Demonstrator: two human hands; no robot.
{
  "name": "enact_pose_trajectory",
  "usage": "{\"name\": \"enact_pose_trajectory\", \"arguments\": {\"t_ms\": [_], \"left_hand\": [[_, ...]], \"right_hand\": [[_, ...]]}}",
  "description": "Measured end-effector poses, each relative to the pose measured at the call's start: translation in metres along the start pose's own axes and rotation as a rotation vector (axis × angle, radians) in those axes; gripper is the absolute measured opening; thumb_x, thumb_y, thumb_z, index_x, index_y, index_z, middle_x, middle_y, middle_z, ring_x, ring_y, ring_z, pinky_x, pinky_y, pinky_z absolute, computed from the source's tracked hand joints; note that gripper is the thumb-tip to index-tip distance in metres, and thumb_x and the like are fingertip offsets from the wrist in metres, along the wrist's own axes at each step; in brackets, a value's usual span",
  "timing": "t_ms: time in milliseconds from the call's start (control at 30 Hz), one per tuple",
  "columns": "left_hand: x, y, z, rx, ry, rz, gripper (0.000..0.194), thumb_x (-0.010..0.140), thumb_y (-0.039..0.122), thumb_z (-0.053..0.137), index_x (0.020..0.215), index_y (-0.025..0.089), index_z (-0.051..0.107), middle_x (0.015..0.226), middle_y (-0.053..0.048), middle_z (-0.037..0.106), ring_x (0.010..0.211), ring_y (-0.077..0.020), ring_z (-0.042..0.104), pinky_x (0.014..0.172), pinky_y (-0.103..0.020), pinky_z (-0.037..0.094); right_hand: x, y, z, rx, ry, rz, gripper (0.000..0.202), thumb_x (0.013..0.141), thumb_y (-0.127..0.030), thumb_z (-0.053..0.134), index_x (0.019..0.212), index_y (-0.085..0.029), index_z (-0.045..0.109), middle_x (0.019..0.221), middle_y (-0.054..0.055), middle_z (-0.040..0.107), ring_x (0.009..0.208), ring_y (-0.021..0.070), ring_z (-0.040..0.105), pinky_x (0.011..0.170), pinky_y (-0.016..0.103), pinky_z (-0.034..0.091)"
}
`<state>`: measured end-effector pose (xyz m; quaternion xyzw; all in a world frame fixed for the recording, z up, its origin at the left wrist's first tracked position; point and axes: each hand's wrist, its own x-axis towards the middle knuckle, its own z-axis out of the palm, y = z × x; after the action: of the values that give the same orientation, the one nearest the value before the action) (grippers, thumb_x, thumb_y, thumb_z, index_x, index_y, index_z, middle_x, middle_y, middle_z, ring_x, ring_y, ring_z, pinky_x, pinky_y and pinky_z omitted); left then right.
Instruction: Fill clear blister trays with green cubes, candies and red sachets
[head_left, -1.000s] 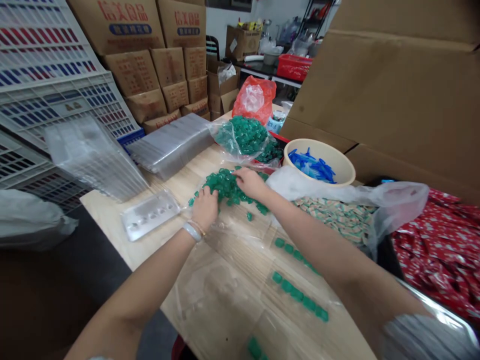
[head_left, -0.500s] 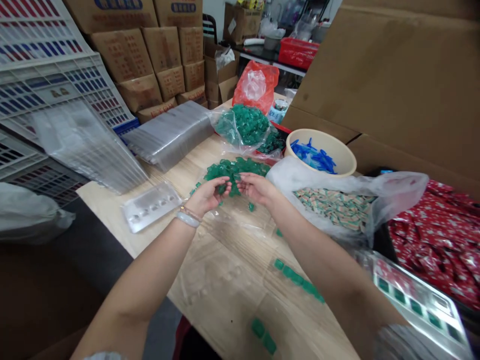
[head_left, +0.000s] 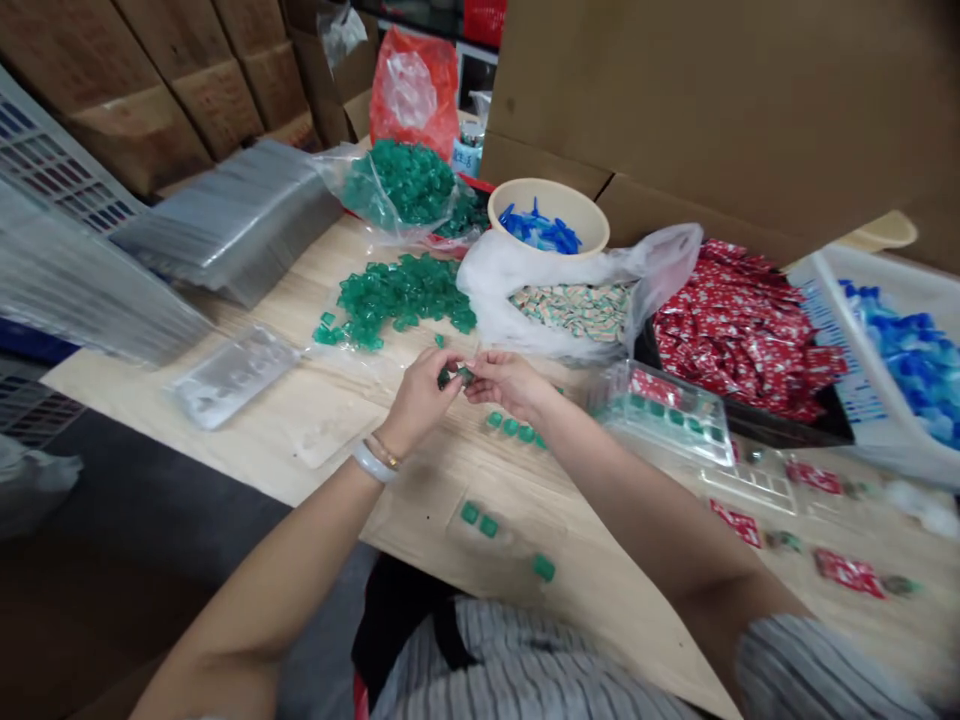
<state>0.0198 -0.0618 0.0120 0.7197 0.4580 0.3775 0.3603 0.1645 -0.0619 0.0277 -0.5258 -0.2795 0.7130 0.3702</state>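
Note:
My left hand (head_left: 425, 395), with a pale bangle at the wrist, is closed around green pieces (head_left: 453, 377) that show between its fingers. Touching it at the fingertips, my right hand (head_left: 510, 384) pinches a green piece. Behind both hands a loose pile of green pieces (head_left: 405, 295) lies on the wooden table (head_left: 322, 530). Partly behind my right forearm runs a row of green pieces (head_left: 511, 427). Nearer the front edge are a pair of green pieces (head_left: 478, 519) and a single one (head_left: 544, 567).
Clear trays (head_left: 234, 375) lie at the left, below stacked plastic sheets (head_left: 232, 215). Behind stand a bag of green pieces (head_left: 409, 185) and a cream bowl (head_left: 551, 215). Rightward are a white bag (head_left: 487, 290), red packets (head_left: 742, 330) and clear trays holding green pieces (head_left: 667, 410).
The view has turned right and down. Both hands have come back from the green pile toward me, now touching each other with green pieces between the fingers.

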Motion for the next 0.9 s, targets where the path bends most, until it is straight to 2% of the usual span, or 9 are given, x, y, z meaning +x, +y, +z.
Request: {"name": "enact_pose_trajectory", "arguments": {"t_ms": [100,200,267,367,500,667,800,900], "left_hand": [[-0.012,0.012,0.001,0.11,-0.097,0.067,0.02,0.079,0.018,0.045,0.092,0.019,0.06,0.092,-0.007,0.055,0.092,-0.0176,0.049,0.085,-0.029,0.037],[-0.016,0.02,-0.002,0.089,-0.204,0.073,0.019,0.079,0.022,0.046,0.087,0.022,0.063,0.093,-0.008,0.056,0.094,-0.0189,0.048,0.087,-0.03,0.035],[-0.016,0.021,-0.003,-0.004,-0.194,0.051,0.015,0.078,0.024,0.049,0.081,0.021,0.064,0.088,-0.007,0.057,0.088,-0.0182,0.05,0.083,-0.029,0.037],[-0.015,0.019,-0.002,-0.195,-0.088,-0.08,0.013,0.076,0.027,0.052,0.073,0.019,0.061,0.07,-0.003,0.055,0.069,-0.0143,0.049,0.067,-0.025,0.039],[-0.018,0.021,0.003,-0.552,-0.067,-0.346,0.015,0.073,0.031,0.055,0.07,0.017,0.055,0.052,0.004,0.043,0.048,-0.0082,0.037,0.048,-0.021,0.029],[-0.025,0.03,0.005,-0.928,-0.017,-0.562,0.02,0.065,0.03,0.063,0.068,0.016,0.048,0.056,0.004,0.044,0.05,-0.0055,0.038,0.049,-0.019,0.029],[-0.028,0.035,0.007,-1.032,-0.034,-0.592,0.022,0.065,0.03,0.064,0.07,0.017,0.047,0.057,0.005,0.043,0.051,-0.0054,0.038,0.05,-0.019,0.029],[-0.032,0.039,0.004,-0.923,-0.035,-0.47,0.019,0.069,0.031,0.06,0.069,0.017,0.047,0.058,0.005,0.042,0.051,-0.0058,0.037,0.05,-0.019,0.029]], "right_hand": [[-0.015,0.008,-0.005,0.097,-0.029,0.016,0.007,0.075,-0.017,0.057,0.072,-0.015,0.051,0.05,-0.004,0.056,0.041,0.0074,0.051,0.042,0.018,0.043],[-0.022,0.01,-0.007,0.133,-0.048,0.071,0.009,0.075,-0.017,0.056,0.068,-0.014,0.052,0.048,-0.004,0.052,0.038,0.0059,0.047,0.039,0.017,0.039],[-0.025,0.009,-0.008,0.131,-0.051,0.089,0.01,0.072,-0.017,0.058,0.065,-0.014,0.052,0.047,-0.005,0.052,0.038,0.0053,0.045,0.039,0.017,0.038],[-0.028,0.007,-0.005,0.121,-0.05,0.037,0.012,0.065,-0.019,0.064,0.068,-0.014,0.054,0.049,-0.005,0.052,0.04,0.0053,0.046,0.041,0.017,0.038],[-0.029,0.008,0.003,-0.003,0.018,-0.173,0.02,0.06,-0.028,0.066,0.069,-0.014,0.056,0.051,-0.004,0.052,0.044,0.006,0.046,0.044,0.019,0.038],[-0.029,0.02,0.007,-0.314,0.175,-0.511,0.018,0.067,-0.031,0.057,0.076,-0.015,0.057,0.059,-0.002,0.053,0.048,0.0074,0.045,0.047,0.021,0.039],[-0.037,0.024,0.009,-0.675,0.312,-0.792,0.017,0.075,-0.028,0.049,0.081,-0.016,0.059,0.072,0.004,0.056,0.062,0.0114,0.051,0.059,0.026,0.043],[-0.039,0.023,0.007,-0.847,0.393,-0.929,0.017,0.077,-0.024,0.046,0.082,-0.016,0.061,0.079,0.006,0.057,0.071,0.0134,0.052,0.066,0.027,0.043]]}}
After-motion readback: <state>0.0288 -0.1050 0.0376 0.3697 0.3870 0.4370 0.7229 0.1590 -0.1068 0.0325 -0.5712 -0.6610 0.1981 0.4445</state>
